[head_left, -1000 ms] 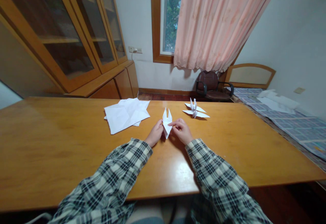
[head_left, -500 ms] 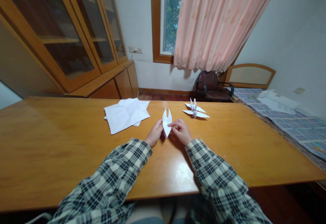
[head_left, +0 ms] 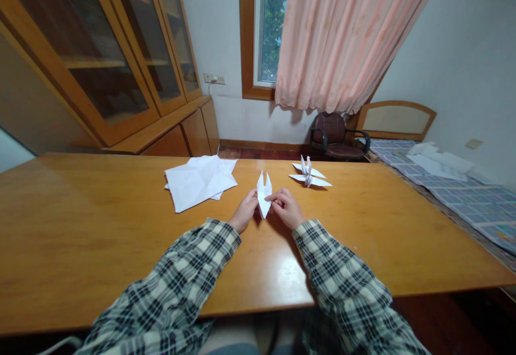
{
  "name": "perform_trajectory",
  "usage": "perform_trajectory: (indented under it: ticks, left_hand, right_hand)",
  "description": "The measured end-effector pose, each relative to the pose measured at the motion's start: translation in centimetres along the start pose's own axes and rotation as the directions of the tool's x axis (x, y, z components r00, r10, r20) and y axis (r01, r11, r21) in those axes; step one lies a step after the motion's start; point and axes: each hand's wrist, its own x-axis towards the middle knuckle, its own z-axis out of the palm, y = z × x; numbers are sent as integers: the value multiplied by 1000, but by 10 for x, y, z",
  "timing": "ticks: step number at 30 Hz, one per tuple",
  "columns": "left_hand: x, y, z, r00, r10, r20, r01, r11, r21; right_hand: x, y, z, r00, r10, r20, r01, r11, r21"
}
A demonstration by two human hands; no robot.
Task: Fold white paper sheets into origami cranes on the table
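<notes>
A partly folded white origami paper [head_left: 263, 198] is held over the middle of the table, its two narrow points facing away from me and a wider tip facing me. My left hand [head_left: 245, 211] is closed on its left edge, some fingers hidden behind the paper. From the right, my right hand [head_left: 287, 207] grips the other edge, with the index finger lying across the front. Two finished paper cranes [head_left: 309, 175] with spread wings stand close together, beyond my right hand. To the left lies a loose pile of creased white paper sheets [head_left: 201, 179].
The wooden table [head_left: 100, 236] spans the view. Behind it are a glass-doored cabinet [head_left: 121, 48] at left, a pink curtain [head_left: 342, 32] by the window, and a brown armchair [head_left: 332, 134]. A bed [head_left: 443, 177] with a checked cover is at right.
</notes>
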Motion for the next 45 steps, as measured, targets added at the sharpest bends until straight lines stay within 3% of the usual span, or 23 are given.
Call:
perform_trajectory:
  ticks: [23, 34, 41, 45]
  left_hand:
    - [0, 1, -5, 999, -38, 11, 38, 999, 9]
    - [-3, 5, 2, 999, 34, 14, -34, 999, -8]
    - [-1, 0, 0, 997, 76, 34, -76, 997, -25]
    - [1, -5, -1, 991, 120, 66, -119, 993, -25]
  right_hand:
    - [-2, -1, -1, 999, -8, 48, 13, 993, -114]
    - [-2, -5, -2, 997, -14, 71, 26, 986, -162]
    - [-3, -5, -1, 999, -30, 39, 32, 998, -62]
    - [-1, -6, -1, 996, 48, -72, -47, 999, 9]
